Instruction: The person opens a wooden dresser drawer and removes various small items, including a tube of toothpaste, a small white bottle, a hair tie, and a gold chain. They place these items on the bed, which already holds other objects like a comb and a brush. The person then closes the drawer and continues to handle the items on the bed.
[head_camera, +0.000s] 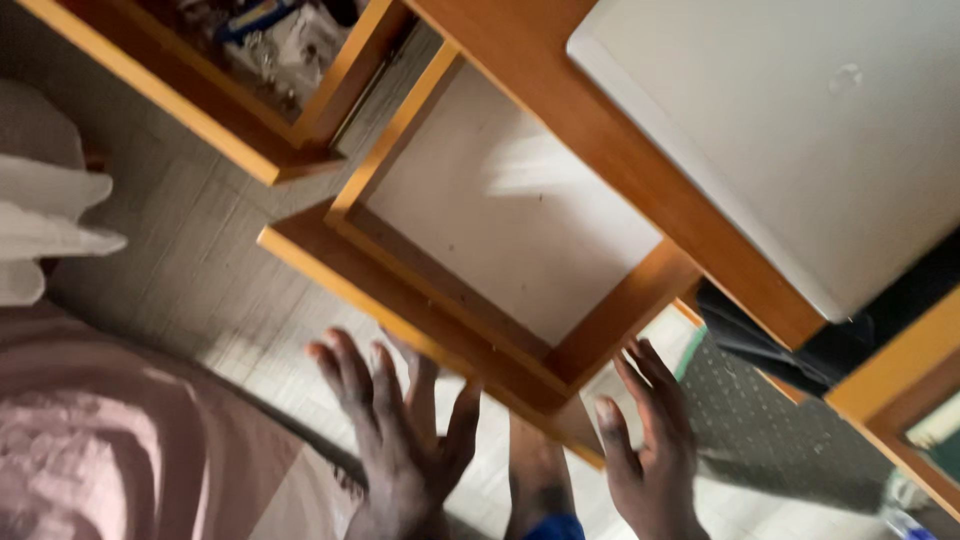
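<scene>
Head view: open drawer, long axis diagonal, between both hands' fingers.

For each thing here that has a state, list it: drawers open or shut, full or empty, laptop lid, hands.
Lower wooden drawer: pulled open, empty inside.
Upper wooden drawer: pulled open, holds cluttered items.
Laptop: lid closed, lying on the desk top.
Left hand: open, fingers spread, at the lower drawer's front edge, holding nothing.
Right hand: open, near the drawer's front corner, holding nothing.
</scene>
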